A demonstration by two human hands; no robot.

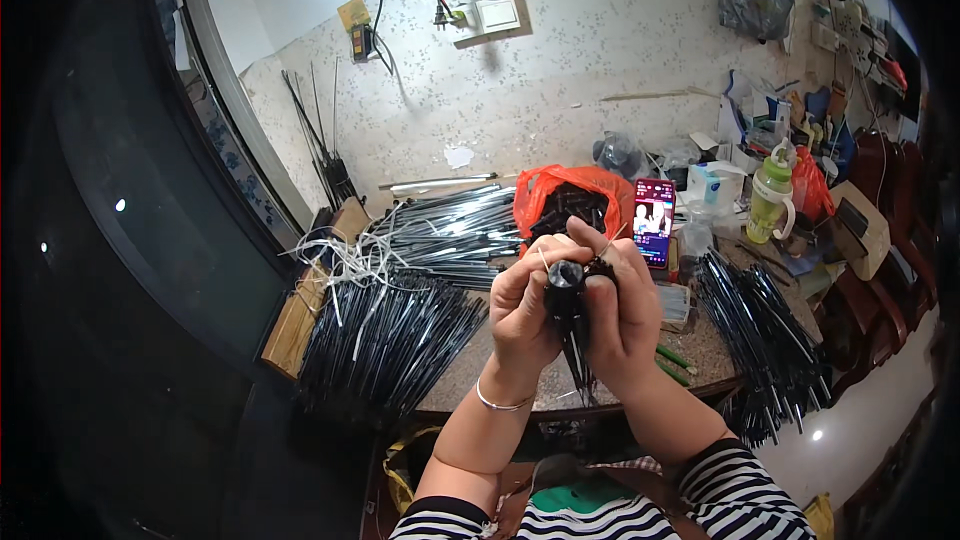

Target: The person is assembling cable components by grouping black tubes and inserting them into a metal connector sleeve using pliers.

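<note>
Over the table's front part, both of my hands hold a black rib bundle (566, 302), which looks like an umbrella-frame part. Its round, hollow-looking end faces up, and thin dark rods hang below. My left hand (518, 312) is closed around its left side. On the other side, my right hand (628, 320) is closed with the thumb pressed near a small dark piece beside the round end. A thin pale wire or stick shows by the fingers of each hand; whether it is one piece I cannot tell. The fingertips partly hide the join.
Dark ribs (385, 340) and silvery rods (455, 225) lie at left with white ties (350, 262). Beyond my hands sits a red bag (535, 202) of black parts, beside a lit phone (653, 225). More dark rods (765, 340) and a green bottle (770, 195) are at right.
</note>
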